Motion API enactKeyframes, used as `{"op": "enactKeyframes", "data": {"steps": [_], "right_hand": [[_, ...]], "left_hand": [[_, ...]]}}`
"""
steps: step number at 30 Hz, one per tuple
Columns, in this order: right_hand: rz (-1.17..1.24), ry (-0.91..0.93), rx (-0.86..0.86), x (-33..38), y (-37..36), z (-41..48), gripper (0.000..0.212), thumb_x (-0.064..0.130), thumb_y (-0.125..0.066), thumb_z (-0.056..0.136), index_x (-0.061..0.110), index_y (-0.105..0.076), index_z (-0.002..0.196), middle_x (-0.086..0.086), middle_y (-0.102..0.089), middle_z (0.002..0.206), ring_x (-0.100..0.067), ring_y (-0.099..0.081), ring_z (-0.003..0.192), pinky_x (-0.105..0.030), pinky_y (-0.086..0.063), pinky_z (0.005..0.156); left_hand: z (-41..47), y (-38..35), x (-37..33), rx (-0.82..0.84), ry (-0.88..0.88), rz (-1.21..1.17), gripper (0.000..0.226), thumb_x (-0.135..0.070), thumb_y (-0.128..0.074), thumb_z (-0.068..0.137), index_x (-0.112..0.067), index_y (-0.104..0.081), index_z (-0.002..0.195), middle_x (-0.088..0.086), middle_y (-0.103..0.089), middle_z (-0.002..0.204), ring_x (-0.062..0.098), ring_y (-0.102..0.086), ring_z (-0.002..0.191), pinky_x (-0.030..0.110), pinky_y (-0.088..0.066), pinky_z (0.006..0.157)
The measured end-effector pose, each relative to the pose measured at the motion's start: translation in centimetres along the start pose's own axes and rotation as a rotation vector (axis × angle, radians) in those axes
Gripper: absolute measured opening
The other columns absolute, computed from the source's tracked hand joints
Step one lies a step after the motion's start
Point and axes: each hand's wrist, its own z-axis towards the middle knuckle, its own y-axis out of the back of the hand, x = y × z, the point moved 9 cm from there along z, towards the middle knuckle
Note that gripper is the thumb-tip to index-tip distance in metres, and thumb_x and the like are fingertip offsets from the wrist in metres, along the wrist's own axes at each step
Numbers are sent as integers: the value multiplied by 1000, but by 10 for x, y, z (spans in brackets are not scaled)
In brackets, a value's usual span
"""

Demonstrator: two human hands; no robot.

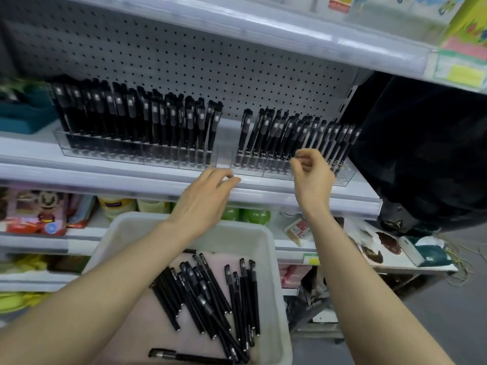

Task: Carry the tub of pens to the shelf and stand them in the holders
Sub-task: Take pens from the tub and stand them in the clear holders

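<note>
Loose pens (205, 299) lay flat in tub (276, 259) below me, long axes mostly pointing shelfward, one crosswise | left fingers (229, 180) straight on shelf (290, 196) lip | right fingers (309, 155) curled at right holder (263, 169), grip unclear | left holder (137, 154) packed; pens upright, caps up | I judged stocking well along, tubful remaining

No text can be read: the white print on the pens (196, 283) (and the shelf tags (462, 75)) is blurred
</note>
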Motion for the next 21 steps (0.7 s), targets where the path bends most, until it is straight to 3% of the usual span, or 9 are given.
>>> {"op": "enactKeyframes", "data": {"steps": [3,9,13,16,21], "right_hand": [[6,0,78,-3,-25,-42,12,14,-63,93,16,-66,105,12,-63,87,1,-58,79,-2,-42,66],[-74,14,293,-15,-80,-123,11,10,-62,90,17,-69,95,9,-66,81,-5,-60,74,-9,-42,68],[-158,-104,491,-43,-112,-161,10,9,-64,88,15,-70,90,5,-66,78,-14,-62,74,-27,-51,73],[-293,-118,630,-56,-125,-180,6,18,-67,88,14,-72,90,2,-68,81,-15,-63,79,-25,-48,74],[-460,-36,810,-55,-149,-204,25,37,-69,86,15,-71,99,-2,-72,93,-20,-64,91,-30,-49,81]], "left_hand": [[-34,-7,16,11,21,-31,43,-2,-73,80,-9,-65,122,9,-63,119,26,-56,108,37,-54,84],[-82,-25,36,72,14,-2,41,-2,-68,82,-5,-65,123,13,-61,123,30,-52,116,42,-48,98],[-96,-36,45,98,39,12,47,-2,-68,82,-4,-61,128,16,-59,125,33,-52,114,43,-48,95],[-103,-42,48,105,42,4,56,0,-70,78,-4,-57,132,17,-57,128,34,-51,116,44,-47,98],[-103,-45,48,84,67,-18,61,4,-71,73,-4,-57,132,16,-56,127,33,-48,117,42,-44,100]]}}
